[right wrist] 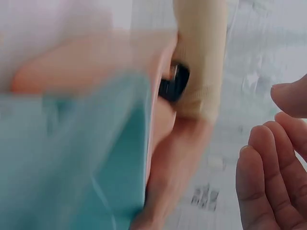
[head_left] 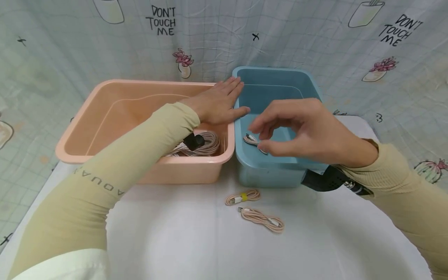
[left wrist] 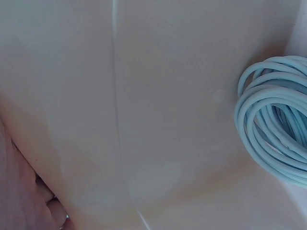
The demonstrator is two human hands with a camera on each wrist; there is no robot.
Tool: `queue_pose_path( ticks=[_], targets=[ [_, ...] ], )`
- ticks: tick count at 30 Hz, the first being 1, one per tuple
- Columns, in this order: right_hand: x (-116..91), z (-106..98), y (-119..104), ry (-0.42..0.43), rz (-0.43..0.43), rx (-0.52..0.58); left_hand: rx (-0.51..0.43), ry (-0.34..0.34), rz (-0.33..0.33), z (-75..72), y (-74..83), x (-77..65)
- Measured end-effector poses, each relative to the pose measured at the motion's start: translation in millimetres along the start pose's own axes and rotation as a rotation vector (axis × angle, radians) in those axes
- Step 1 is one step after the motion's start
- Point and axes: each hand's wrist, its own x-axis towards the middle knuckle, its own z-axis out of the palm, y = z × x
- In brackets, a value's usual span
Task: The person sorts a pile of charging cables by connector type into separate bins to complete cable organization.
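My left hand (head_left: 220, 102) rests on the rim between the peach bin (head_left: 182, 171) and the blue bin (head_left: 269, 175), fingers extended. Over the blue bin hovers my right hand (head_left: 304, 130), its fingers bent loosely and a gap left between thumb and fingertips; the right wrist view shows nothing in the fingers (right wrist: 252, 182). Below its fingertips, a small bundled cable (head_left: 250, 139) lies in the blue bin, partly hidden by the hand. A coiled pale cable (head_left: 211, 143) lies in the peach bin beneath my left wrist, and the left wrist view shows a coil (left wrist: 247, 112) too.
Two bundled beige cables lie on the white table before the bins: one with a yellow tie (head_left: 252, 193), the other (head_left: 257, 217) nearer me. A printed cloth (head_left: 210, 42) hangs behind the bins. The bins stand side by side, rims close together.
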Motion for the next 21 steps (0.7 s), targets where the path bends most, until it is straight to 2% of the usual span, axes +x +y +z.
queue_pose_path(
  ticks=[2,6,11,16,21],
  targets=[
    [-2.9,8.0,-1.2,-0.025,-0.058,0.037,-0.001,-0.006,-0.002,0.4,-0.4,-0.4],
    [-7.9,22.3,-1.1,-0.061,-0.160,0.003,0.003,0.000,-0.001,1.1,-1.6,-0.5],
    [-16.5,37.7,0.9,-0.087,-0.227,-0.028,0.013,0.013,0.007,2.1,-3.0,1.5],
    [-24.2,52.1,-3.0,-0.106,-0.251,-0.012,0.024,0.015,0.011,3.0,-2.5,3.9],
    [-33.8,67.1,-6.0,-0.170,-0.202,-0.018,0.019,0.015,0.008,2.7,-1.1,4.5]
  ],
)
